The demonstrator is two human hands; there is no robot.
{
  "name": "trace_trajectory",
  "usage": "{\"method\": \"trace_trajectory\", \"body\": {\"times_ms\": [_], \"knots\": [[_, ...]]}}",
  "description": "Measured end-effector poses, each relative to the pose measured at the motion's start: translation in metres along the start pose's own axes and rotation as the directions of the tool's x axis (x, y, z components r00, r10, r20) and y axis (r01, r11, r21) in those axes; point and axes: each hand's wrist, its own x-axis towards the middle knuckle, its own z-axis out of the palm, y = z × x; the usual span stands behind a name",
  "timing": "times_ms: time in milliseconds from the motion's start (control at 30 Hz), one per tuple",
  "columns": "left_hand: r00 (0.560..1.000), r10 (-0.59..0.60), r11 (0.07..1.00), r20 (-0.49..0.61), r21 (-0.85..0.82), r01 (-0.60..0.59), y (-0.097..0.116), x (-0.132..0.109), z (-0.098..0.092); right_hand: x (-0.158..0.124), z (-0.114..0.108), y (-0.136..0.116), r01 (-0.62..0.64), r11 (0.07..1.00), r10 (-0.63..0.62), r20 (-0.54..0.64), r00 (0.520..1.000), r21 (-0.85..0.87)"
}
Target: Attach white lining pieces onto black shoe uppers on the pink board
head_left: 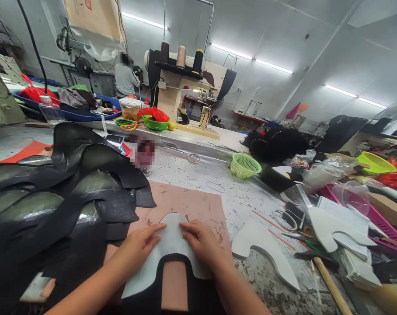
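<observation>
A white, curved, U-shaped piece, like a shoe-upper part, lies on a black piece whose dark border shows around the inner cutout. Both rest on a pinkish board. My left hand grips the white piece's left edge near its rounded top, fingertips on the rim. Opposite it, my right hand holds the right edge, fingers bent and thumb against the surface. Beneath the fingers, the edges are hidden. Left of the board is a heap of black shaped pieces with shiny patches.
White curved pieces lie right of the board, near a wooden-handled hammer. A green basket stands farther back. Behind the bench edge is a sewing machine with thread cones. A person sits at the back left.
</observation>
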Motion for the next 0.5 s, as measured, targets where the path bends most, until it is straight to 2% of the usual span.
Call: {"method": "trace_trajectory", "body": {"times_ms": [300,500], "knots": [[1.0,0.002,1.0,-0.007,0.024,-0.002,-0.0051,0.0027,0.0053,0.0003,-0.0002,-0.0045,0.007,0.994,-0.004,0.023,1.0,-0.106],[0.999,-0.018,0.997,0.047,0.073,0.014,-0.005,0.0057,0.0055,0.0016,-0.0002,-0.0022,-0.005,0.992,0.011,0.045,0.999,-0.123]]}}
